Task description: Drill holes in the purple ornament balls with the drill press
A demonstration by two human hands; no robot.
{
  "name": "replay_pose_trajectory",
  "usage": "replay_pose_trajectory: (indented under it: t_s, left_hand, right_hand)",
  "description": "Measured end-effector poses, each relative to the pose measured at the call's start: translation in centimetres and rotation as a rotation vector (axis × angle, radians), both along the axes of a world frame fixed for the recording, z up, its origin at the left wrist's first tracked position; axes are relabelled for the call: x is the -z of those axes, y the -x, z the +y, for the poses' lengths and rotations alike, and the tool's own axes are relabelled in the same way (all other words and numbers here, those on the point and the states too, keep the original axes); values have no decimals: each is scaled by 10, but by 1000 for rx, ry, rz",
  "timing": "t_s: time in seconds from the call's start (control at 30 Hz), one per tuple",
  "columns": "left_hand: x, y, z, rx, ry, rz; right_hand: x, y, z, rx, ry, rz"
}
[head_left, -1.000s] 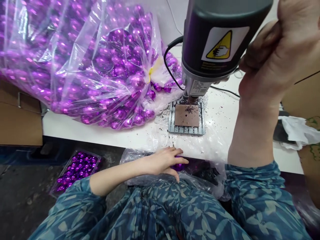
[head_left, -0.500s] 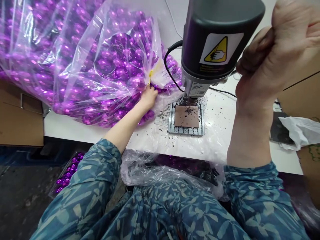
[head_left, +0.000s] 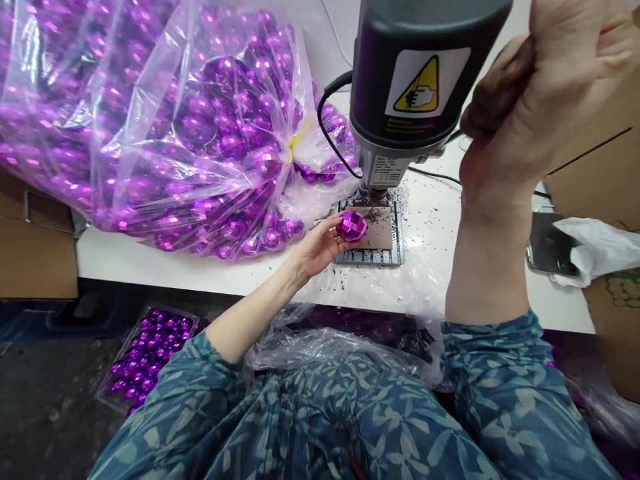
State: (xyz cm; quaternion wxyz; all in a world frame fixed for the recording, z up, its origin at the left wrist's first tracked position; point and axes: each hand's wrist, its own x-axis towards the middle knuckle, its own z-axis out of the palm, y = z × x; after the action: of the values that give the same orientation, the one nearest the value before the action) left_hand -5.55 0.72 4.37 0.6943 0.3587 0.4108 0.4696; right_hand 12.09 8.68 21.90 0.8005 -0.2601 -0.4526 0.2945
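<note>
Between the fingertips of my left hand (head_left: 325, 245) is a shiny purple faceted ball (head_left: 351, 226). It is over the left part of a brown plate (head_left: 383, 230) on the slotted metal base (head_left: 400, 253) of a small drill press (head_left: 405, 87). The drill's lower end points down just behind the ball. My right hand (head_left: 550, 87) is raised in a fist beside the black motor housing; whatever its fingers wrap around is hidden. Left of the drill, a clear plastic bag (head_left: 165, 133) bulges with similar purple balls, gathered by a yellow tie (head_left: 292, 148).
Dark shavings litter the white table (head_left: 190, 267) around the base. A tray of purple balls (head_left: 150, 353) sits low on the left. At right lie a phone (head_left: 547, 243) and crumpled white tissue (head_left: 613, 247). Clear plastic sheeting (head_left: 310, 350) spreads below the table's front edge.
My left hand has come away from the loose balls by the bag's tie and moved right and nearer, bringing a purple ball over the plate. My right hand stays raised beside the motor.
</note>
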Motion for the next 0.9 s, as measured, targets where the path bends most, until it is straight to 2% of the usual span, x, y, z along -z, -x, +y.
replay_pose_trajectory:
  t_s: [0.1,0.17,0.27,0.37,0.57,0.67,0.9]
  left_hand:
    - [-4,-4,7,-130,164,-178]
    - [-5,-4,10,-168,183,-210]
    - [-1,-2,10,-134,139,-190]
    - [14,1,12,-96,51,-62]
    - [48,-2,27,-142,-193,220]
    - [53,-6,34,-120,-270,299]
    - [51,-16,39,-108,-364,533]
  right_hand:
    - [1,-1,-2,-13,12,-23]
    - [3,-2,0,-23,-9,-14]
    - [4,-1,5,-31,-18,18]
    - [2,0,5,-42,-16,54]
    - [0,1,3,-34,19,78]
    - [1,2,3,-34,27,62]
    - [1,2,4,-22,36,26]
